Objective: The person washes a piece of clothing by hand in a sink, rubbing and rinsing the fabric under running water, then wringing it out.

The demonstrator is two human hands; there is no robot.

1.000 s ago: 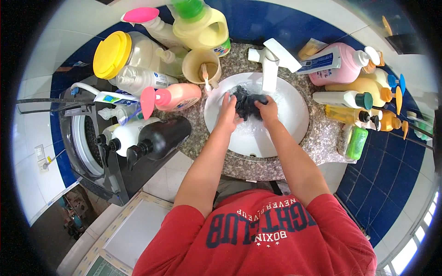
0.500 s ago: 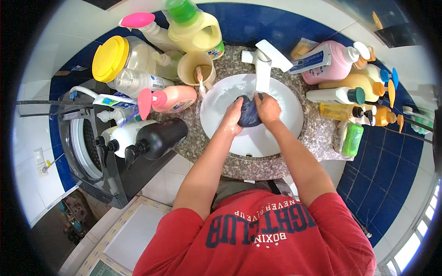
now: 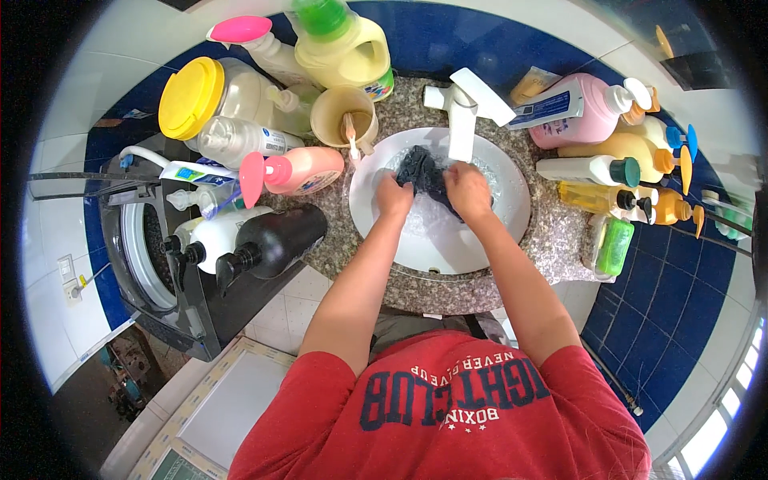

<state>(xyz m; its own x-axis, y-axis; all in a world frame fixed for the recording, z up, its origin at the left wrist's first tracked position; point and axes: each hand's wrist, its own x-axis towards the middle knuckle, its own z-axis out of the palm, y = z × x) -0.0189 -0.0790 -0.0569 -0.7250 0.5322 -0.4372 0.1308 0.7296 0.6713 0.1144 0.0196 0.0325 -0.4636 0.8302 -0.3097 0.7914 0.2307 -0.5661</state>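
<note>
Dark cloth [image 3: 418, 170] sits bunched in the white basin [image 3: 438, 254] at upper centre of the frame, left hand [image 3: 394, 196] and right hand [image 3: 469, 190] both clamped on it in water by the tap [image 3: 462, 132], washing apparently under way but unfinished, cloth not yet out.

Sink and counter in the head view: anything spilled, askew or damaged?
Nothing clearly stands out. The left hand and right hand hold a dark cloth within the white sink, and I see no spill or damage. The black pump bottle appears tilted, but the wide fisheye lens may explain that.
</note>
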